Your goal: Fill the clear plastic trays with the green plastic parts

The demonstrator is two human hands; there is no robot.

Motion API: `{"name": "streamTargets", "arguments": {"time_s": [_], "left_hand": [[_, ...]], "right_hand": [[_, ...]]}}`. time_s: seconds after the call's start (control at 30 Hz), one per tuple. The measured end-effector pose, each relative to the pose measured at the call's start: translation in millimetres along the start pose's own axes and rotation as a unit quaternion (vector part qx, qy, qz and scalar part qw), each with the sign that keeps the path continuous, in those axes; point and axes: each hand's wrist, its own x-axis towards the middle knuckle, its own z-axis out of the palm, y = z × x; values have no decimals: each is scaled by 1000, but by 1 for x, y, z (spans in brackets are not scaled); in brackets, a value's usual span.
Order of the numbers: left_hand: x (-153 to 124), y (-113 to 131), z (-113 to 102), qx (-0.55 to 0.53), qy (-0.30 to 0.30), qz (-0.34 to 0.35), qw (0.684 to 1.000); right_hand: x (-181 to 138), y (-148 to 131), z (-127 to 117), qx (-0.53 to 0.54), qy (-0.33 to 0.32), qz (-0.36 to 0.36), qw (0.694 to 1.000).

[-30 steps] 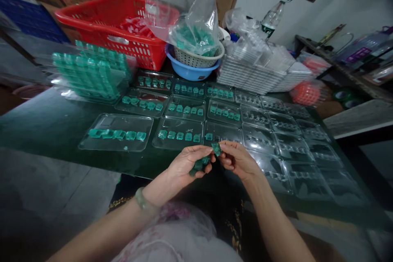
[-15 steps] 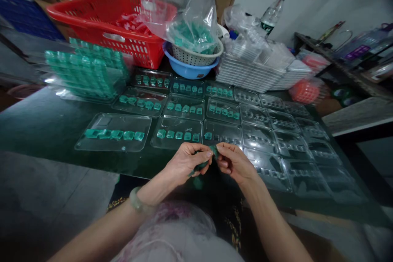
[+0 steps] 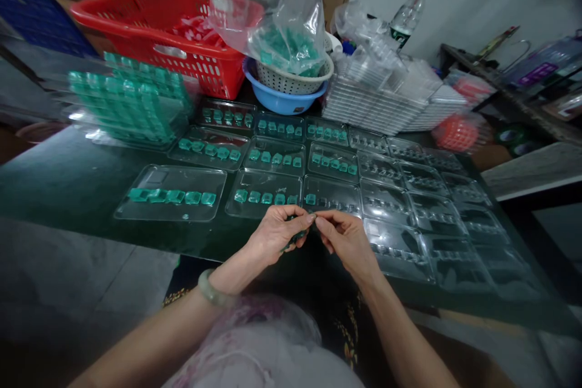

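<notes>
My left hand [image 3: 279, 231] is closed around small translucent green pieces [image 3: 297, 237], mostly hidden by the fingers. My right hand [image 3: 348, 239] is closed in a pinch, its fingertips meeting the left thumb and forefinger; what lies between them is too covered to make out. Just beyond the hands lies a clear plastic tray [image 3: 339, 188] with one green cube [image 3: 310, 199] in its leftmost slot. To its left, another clear tray [image 3: 231, 209] carries a row of several green cubes [image 3: 266, 198].
More clear trays [image 3: 400, 254] cover the table's right side. Filled trays stand stacked [image 3: 127, 103] at left. Behind are a red basket [image 3: 218, 70], a blue basin [image 3: 286, 100] holding a colander [image 3: 295, 82] with bagged green pieces, and a tray stack [image 3: 368, 103].
My right hand's fingers have closed in over the left fingertips, covering the green piece that showed between the hands before. The trays lie as they did; the view shifts slightly.
</notes>
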Motion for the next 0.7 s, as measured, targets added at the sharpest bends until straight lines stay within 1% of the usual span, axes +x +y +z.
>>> {"name": "streamTargets", "arguments": {"time_s": [0.13, 0.3, 0.4, 0.6, 0.7], "left_hand": [[-1, -1, -1, 23, -3, 6, 1000], [-4, 1, -2, 33, -35, 3, 999], [-6, 3, -2, 61, -47, 10, 997], [-12, 7, -1, 132, -27, 20, 991], [-13, 6, 1, 149, -25, 17, 988]], "right_hand": [[0, 2, -3, 20, -20, 23, 999], [0, 6, -10, 70, -62, 45, 995], [-2, 6, -12, 54, -73, 47, 995], [-7, 1, -13, -5, -61, 33, 998], [-10, 0, -15, -15, -82, 38, 996]]}}
